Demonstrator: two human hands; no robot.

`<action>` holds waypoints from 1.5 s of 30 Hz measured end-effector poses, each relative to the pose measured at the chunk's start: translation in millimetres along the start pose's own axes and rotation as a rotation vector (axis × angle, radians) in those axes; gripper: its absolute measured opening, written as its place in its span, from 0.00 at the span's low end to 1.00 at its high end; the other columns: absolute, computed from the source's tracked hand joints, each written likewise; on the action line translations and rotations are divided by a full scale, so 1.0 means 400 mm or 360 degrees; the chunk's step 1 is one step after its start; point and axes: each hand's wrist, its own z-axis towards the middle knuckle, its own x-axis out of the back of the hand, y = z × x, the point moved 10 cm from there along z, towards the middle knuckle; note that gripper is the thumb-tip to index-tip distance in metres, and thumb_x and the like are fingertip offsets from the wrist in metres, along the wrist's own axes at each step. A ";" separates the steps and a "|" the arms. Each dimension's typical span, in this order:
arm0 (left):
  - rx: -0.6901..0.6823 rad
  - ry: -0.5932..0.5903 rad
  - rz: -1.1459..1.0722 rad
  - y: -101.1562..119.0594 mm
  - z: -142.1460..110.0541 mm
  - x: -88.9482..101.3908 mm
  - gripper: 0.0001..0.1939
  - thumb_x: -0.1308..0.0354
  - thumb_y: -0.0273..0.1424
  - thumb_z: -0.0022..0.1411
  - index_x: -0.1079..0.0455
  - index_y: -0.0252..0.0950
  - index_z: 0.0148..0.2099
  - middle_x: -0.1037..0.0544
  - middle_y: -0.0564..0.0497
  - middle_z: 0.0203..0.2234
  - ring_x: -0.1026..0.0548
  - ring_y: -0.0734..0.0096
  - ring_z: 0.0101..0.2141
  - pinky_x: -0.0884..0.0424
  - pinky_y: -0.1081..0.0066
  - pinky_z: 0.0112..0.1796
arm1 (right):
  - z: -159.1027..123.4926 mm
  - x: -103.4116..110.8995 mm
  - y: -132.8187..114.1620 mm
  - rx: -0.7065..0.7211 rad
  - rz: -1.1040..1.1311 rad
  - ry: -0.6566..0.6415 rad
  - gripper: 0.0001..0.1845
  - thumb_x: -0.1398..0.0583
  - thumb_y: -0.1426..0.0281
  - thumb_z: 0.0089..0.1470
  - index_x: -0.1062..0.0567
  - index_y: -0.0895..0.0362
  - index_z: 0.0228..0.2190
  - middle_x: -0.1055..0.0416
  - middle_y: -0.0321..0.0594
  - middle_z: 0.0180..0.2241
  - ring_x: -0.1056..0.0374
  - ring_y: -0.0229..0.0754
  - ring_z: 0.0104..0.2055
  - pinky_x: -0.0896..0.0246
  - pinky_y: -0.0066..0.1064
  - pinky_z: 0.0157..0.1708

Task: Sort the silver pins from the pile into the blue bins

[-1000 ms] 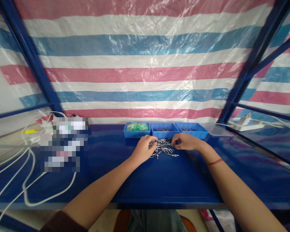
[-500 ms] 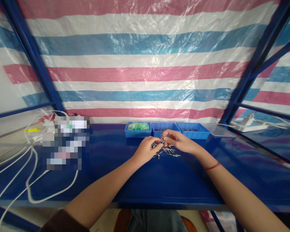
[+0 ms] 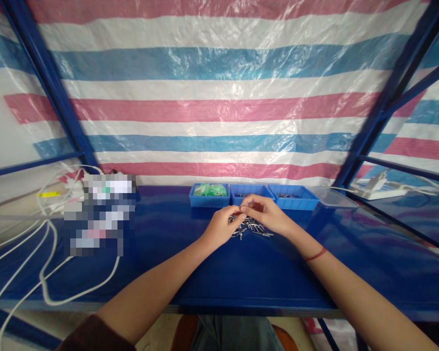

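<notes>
A small pile of silver pins that look like pop rivets lies on the blue table, just under both hands. My left hand is closed in a pinch at the pile's left side. From the right, my right hand reaches over the pile, also pinching, and its fingertips meet those of the left. Whatever sits between the fingertips is too small and covered to make out. Part of the pile is hidden behind the fingers.
Behind the hands stand three blue bins: the left bin holds green packets, the middle bin and right bin hold small metal pieces. A clear plastic lid lies right of them. White cables loop across the left side.
My right hand has moved left from the pile's right edge to meet the left hand's fingertips. My left hand has stayed nearly in place, its thumb and fingers drawn closer together.
</notes>
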 end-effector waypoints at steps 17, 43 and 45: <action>0.0049 0.0290 0.0072 -0.028 -0.003 0.043 0.14 0.45 0.33 0.58 0.35 0.37 0.47 0.29 0.49 0.35 0.29 0.69 0.38 0.32 0.68 0.40 | 0.004 0.154 0.035 0.0019 -0.0883 0.0423 0.11 0.45 0.65 0.51 0.26 0.58 0.27 0.27 0.41 0.30 0.33 0.39 0.30 0.40 0.30 0.32; -0.0007 0.0187 0.0080 -0.020 -0.003 0.029 0.11 0.47 0.28 0.58 0.33 0.35 0.45 0.28 0.49 0.34 0.28 0.69 0.38 0.33 0.67 0.43 | -0.007 -0.040 0.075 0.0141 -0.0975 -0.0430 0.08 0.43 0.70 0.49 0.24 0.58 0.31 0.29 0.41 0.29 0.35 0.39 0.29 0.42 0.30 0.31; -0.0020 0.0193 0.0075 -0.019 -0.002 0.030 0.11 0.48 0.28 0.58 0.33 0.35 0.45 0.28 0.49 0.34 0.28 0.69 0.38 0.33 0.67 0.43 | -0.004 -0.032 0.072 0.0132 -0.0988 -0.0383 0.07 0.44 0.73 0.48 0.25 0.59 0.28 0.30 0.41 0.28 0.35 0.38 0.28 0.42 0.29 0.31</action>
